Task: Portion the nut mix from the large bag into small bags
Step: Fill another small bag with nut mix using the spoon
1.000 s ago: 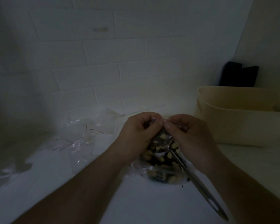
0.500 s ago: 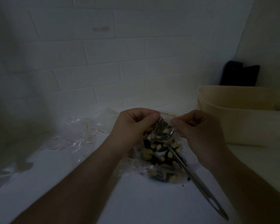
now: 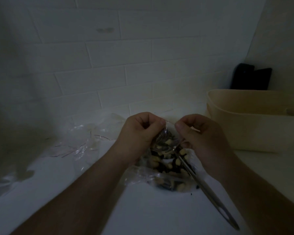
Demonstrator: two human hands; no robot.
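A clear plastic bag of nut mix [image 3: 168, 168] lies on the white counter [image 3: 109, 209], pale nuts and dark pieces showing through it. My left hand [image 3: 139, 138] pinches the left side of the bag's top edge. My right hand [image 3: 200, 138] pinches the right side of that edge, a short way apart, so the edge stretches taut between them. A metal spoon [image 3: 205, 187] lies with its bowl end by the bag and its handle pointing to the lower right.
Several empty clear small bags [image 3: 85, 141] lie crumpled to the left by the tiled wall. A beige plastic tub [image 3: 251, 126] stands at the right, with a dark object [image 3: 249, 78] behind it in the corner. The scene is dim.
My hands have moved apart, from touching over the bag to holding its top edge stretched between them. They also rose slightly. The spoon has not moved.
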